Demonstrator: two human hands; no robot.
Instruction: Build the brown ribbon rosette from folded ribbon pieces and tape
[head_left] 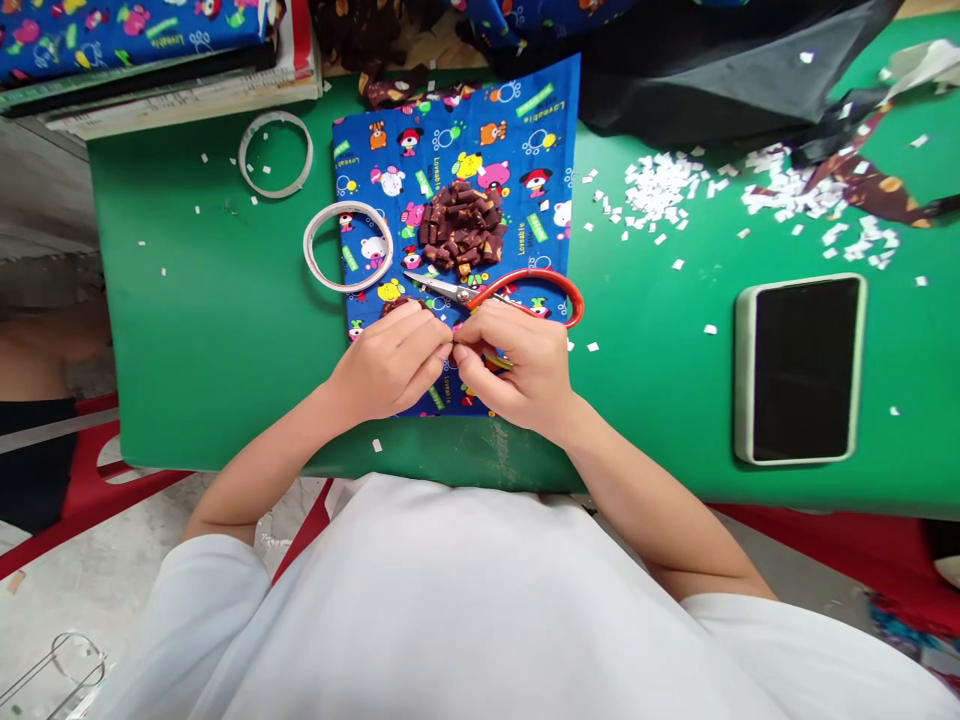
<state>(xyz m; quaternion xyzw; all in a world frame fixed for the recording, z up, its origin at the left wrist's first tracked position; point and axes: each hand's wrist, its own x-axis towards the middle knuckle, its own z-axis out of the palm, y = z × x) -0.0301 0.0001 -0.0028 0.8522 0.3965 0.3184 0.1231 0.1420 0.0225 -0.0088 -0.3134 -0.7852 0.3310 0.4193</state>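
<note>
My left hand (394, 360) and my right hand (517, 365) meet fingertip to fingertip over the near end of a blue cartoon-print cloth (457, 150). Both are closed in a pinch on something tiny that I cannot make out. Just beyond them lie red-handled scissors (525, 290), blades pointing left. A heap of small brown fabric pieces (461, 225) sits on the cloth further out. A tape ring (347, 245) lies at the cloth's left edge.
The green table (225, 300) holds a second tape ring (275, 153), scattered white paper bits (660, 190) and a phone (801, 368) face up at the right. Dark fabric (712, 60) and stacked cloth lie along the far edge. Red stools stand below.
</note>
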